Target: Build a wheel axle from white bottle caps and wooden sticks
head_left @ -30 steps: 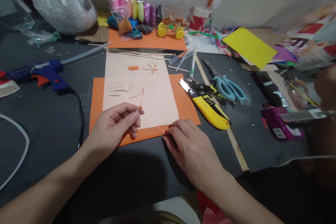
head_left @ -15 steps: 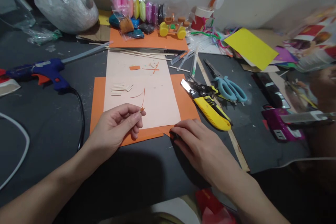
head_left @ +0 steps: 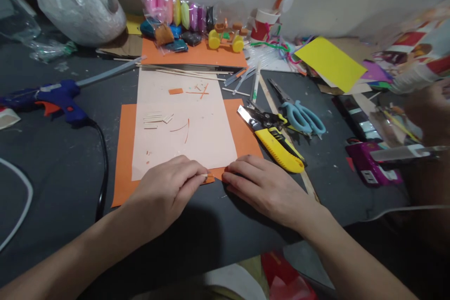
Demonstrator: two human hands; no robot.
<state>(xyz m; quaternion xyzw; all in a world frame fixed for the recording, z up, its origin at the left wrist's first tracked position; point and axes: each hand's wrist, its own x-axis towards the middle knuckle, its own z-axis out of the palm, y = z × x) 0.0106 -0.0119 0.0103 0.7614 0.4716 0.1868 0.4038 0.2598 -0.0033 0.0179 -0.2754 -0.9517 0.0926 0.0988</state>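
Note:
My left hand point(head_left: 172, 185) is closed in a pinch at the front edge of the sheets. A short pale stick point(head_left: 204, 176) with orange at its end pokes out from its fingertips. Just to the right, my right hand point(head_left: 258, 183) rests palm down with curled fingers by the corner of the orange paper point(head_left: 248, 136); whatever lies under those fingers is hidden. Beyond both hands lies a pale sheet point(head_left: 197, 145). It carries cut stick pieces point(head_left: 153, 118), thin orange strips point(head_left: 188, 129) and a small orange rectangle point(head_left: 176, 91).
To the right lie a yellow utility knife point(head_left: 277, 147), pliers point(head_left: 267, 117) and blue-handled scissors point(head_left: 304, 117). A blue glue gun point(head_left: 59, 98) with its black cord is at left. Bagged clay point(head_left: 176, 14) and a kettle point(head_left: 80, 4) stand behind. Another person's hand point(head_left: 432, 108) shows far right.
My left hand has come down and right with the small stick, to the sheet's front edge. The dark thing under my right fingers is now hidden. The view has shifted slightly.

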